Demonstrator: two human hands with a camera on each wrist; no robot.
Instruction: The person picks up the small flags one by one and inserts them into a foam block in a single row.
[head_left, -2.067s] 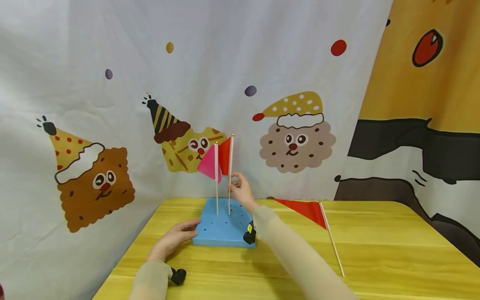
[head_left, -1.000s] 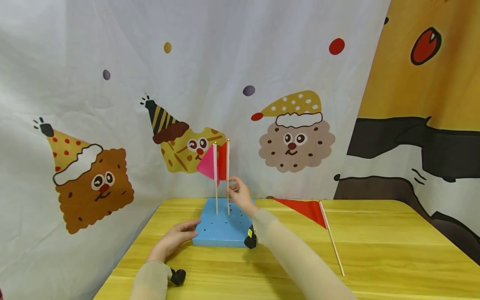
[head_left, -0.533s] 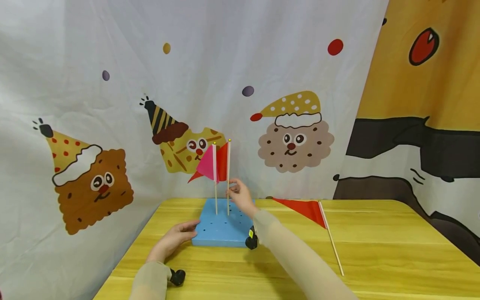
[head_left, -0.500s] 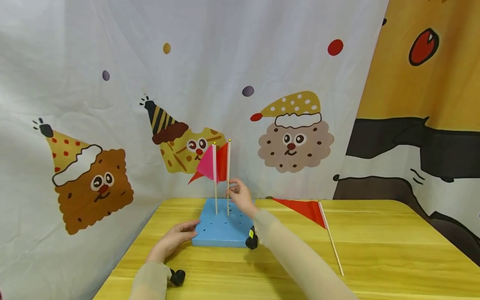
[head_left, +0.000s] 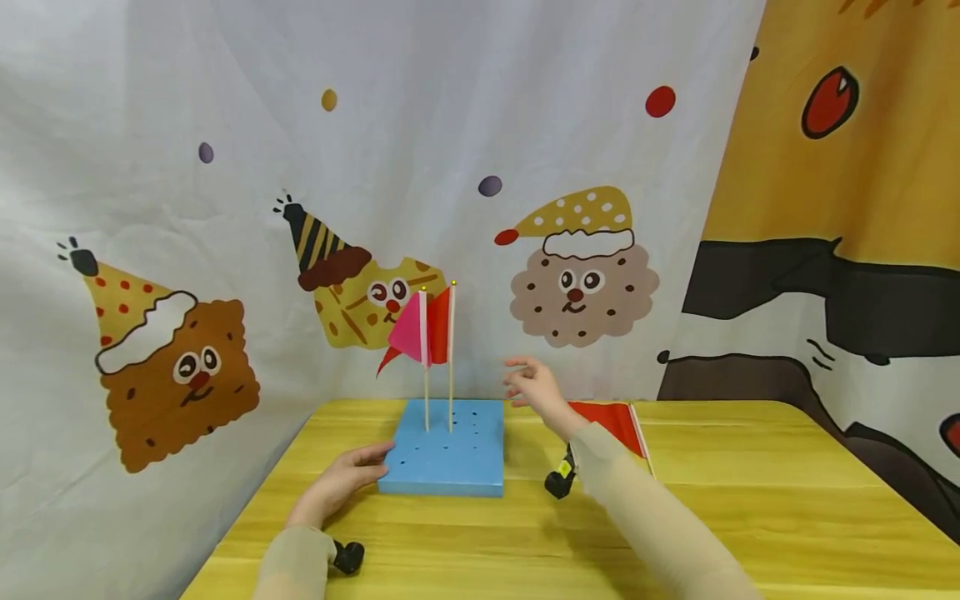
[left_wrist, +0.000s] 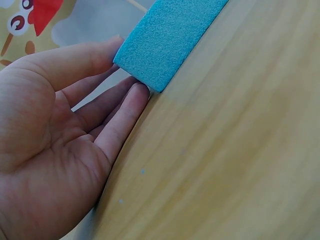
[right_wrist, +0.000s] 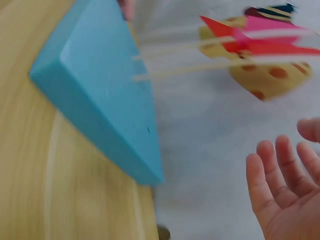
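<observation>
A blue foam block [head_left: 450, 467] with small holes stands on the table, its corner filling the top of the left wrist view. Two flags stand upright in it on thin sticks: a pink flag [head_left: 408, 332] and, just right of it, a red flag [head_left: 441, 329]. My left hand [head_left: 345, 479] touches the block's left side with extended fingers. My right hand [head_left: 536, 387] hangs in the air right of the block, with nothing in it; its loose, spread fingers show in the right wrist view. Behind it a second red flag [head_left: 615, 423] lies on the table, its stick partly hidden by the forearm.
The yellow wood table [head_left: 750, 483] reaches back to a hanging cloth [head_left: 420, 125] printed with cartoon biscuits. Each wrist carries a small black camera, such as the wrist camera [head_left: 558, 479] on the right.
My right hand has let go of the standing red flag's stick and moved right, away from the block. That flag stays upright. The left hand keeps its place at the block's side.
</observation>
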